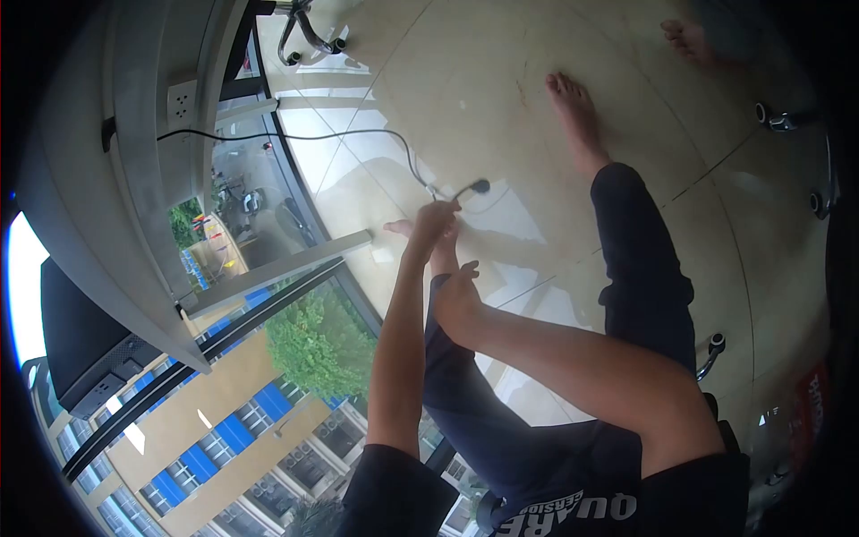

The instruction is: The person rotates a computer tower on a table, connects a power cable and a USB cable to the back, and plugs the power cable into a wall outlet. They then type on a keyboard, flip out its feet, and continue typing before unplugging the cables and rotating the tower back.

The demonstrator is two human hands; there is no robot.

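Observation:
My left hand point(436, 221) is closed around a thin black cable point(358, 132), low over the floor. From the hand a short end of cable sticks out to the right, tipped with a dark rounded plug point(480, 186); its exact type is too small to make out. Closer to me, my right hand point(458, 300) is above my dark trouser leg, with a finger and thumb apart and nothing visible between them. The cable's other end runs left to the underside of the desk point(143, 188).
A wall-type socket point(182, 105) is set in the desk frame, and a black box-shaped device point(85, 336) is at the left. Chair casters point(313, 40) stand on the tiled floor point(465, 80). Another person's bare foot point(687, 40) shows at top right. Windows point(304, 295) line the left side.

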